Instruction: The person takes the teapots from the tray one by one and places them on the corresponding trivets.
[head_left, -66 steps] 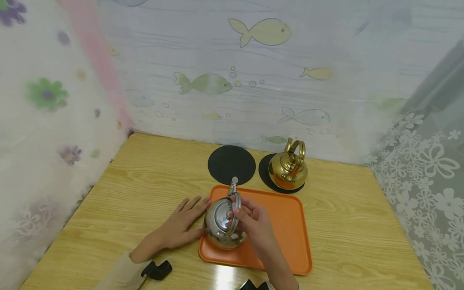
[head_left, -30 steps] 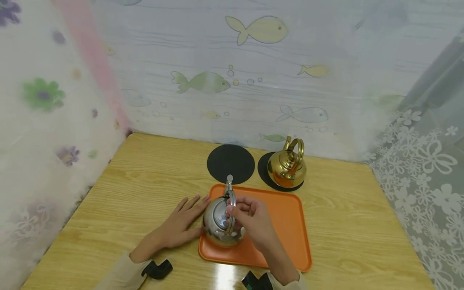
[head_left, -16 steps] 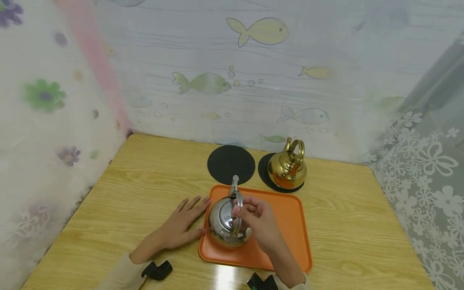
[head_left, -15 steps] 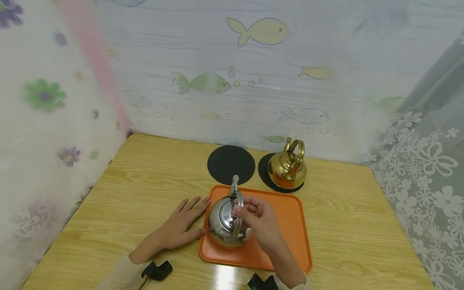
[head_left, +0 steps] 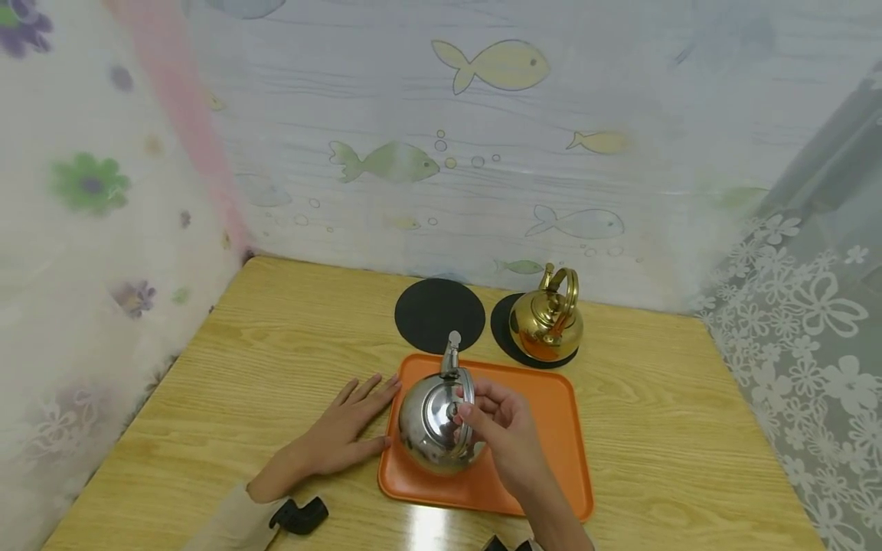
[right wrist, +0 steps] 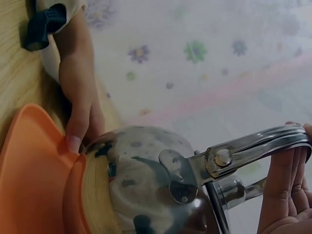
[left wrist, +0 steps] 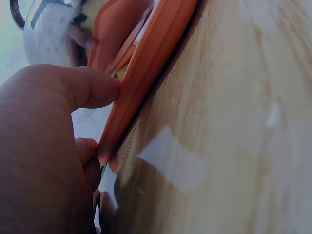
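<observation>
A shiny silver kettle (head_left: 422,432) is at the left part of an orange tray (head_left: 554,451), its spout pointing toward the back. My right hand (head_left: 511,440) holds the kettle's arched handle, fingers hooked under it and thumb on the near side. In the right wrist view the handle (right wrist: 253,146) stands up from the kettle body (right wrist: 141,175), with the fingers (right wrist: 280,185) inside the loop. My left hand (head_left: 338,432) lies spread beside the tray, fingertips at its left edge. The left wrist view has the thumb (left wrist: 92,87) touching the tray rim (left wrist: 153,63).
Behind the tray lie two round black mats. The left mat (head_left: 439,314) is bare, and a gold kettle (head_left: 540,329) stands on the right mat (head_left: 503,333). A patterned curtain (head_left: 386,99) hangs along the back edge of the wooden table (head_left: 289,329).
The silver kettle, held by my right hand, shifted a little left and then to the right across the tray. My left hand has stayed at the tray's edge.
</observation>
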A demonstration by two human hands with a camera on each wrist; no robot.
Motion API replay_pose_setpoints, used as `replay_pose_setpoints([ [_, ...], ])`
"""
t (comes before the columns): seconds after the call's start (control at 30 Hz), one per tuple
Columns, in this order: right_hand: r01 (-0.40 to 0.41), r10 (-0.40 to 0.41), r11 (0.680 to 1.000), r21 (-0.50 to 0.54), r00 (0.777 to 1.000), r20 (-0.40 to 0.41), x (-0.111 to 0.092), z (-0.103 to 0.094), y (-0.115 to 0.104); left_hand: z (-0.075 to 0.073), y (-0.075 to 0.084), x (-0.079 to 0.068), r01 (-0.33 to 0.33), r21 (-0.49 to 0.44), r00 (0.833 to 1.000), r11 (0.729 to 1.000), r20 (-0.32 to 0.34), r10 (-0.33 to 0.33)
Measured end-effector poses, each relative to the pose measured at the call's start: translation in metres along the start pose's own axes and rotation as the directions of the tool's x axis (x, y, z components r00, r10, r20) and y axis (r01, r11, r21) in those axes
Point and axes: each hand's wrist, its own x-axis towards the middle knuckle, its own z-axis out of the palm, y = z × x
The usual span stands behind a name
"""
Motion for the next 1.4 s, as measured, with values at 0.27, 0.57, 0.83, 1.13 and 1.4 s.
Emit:
replay_pose_setpoints([
  [0.27, -0.041, 0.039, 0.997, 0.061, 0.999, 0.033, -0.016, -0.001, -0.004, 0.002, -0.002, -0.001, 0.025, -0.014, 1.000, 1.000, 0.018, -0.024],
  [0.57, -0.002, -0.002, 0.996, 0.093, 0.999, 0.046, -0.027, -0.001, -0.003, 0.002, -0.002, -0.001, 0.030, -0.022, 0.999, 0.999, 0.025, -0.029],
  [0.83, 0.032, -0.040, 0.987, 0.155, 0.998, 0.047, -0.040, -0.007, 0.005, -0.001, 0.000, -0.001, 0.025, -0.024, 0.999, 0.999, 0.025, -0.025],
  [1.13, 0.117, -0.134, 0.972, 0.203, 0.988, 0.073, -0.047, -0.021, 0.011, 0.000, -0.001, -0.001, 0.029, -0.025, 0.999, 0.999, 0.037, -0.028],
  [1.4, 0.105, -0.123, 0.973, 0.207, 0.989, 0.079, -0.047, -0.029, 0.010, 0.000, -0.001, 0.000, 0.011, -0.013, 1.000, 1.000, 0.027, -0.011],
])
